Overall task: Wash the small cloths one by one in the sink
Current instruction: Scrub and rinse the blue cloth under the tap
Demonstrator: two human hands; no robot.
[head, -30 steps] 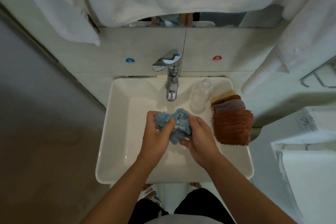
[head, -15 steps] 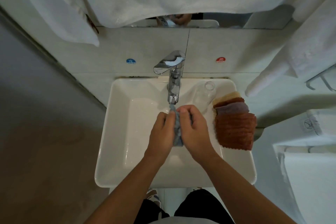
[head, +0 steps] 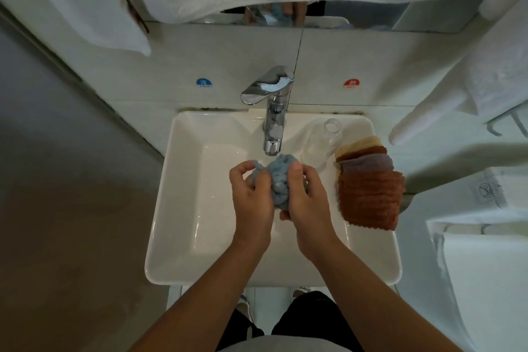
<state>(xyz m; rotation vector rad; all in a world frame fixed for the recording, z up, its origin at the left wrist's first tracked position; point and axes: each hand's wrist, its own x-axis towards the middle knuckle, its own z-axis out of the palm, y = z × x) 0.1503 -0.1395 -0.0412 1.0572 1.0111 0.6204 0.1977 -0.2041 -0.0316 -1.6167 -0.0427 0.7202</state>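
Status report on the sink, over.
Left hand and right hand both gripping blue cloth under faucet. Cloth stack waiting. Nothing blocking.

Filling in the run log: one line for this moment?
both hands scrub crumpled blue cloth | under chrome tap | folded brown cloths wait on white sink rim

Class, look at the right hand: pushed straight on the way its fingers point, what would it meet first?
The right hand grips the blue cloth; beyond that, probably the tap spout, though depth is unclear.
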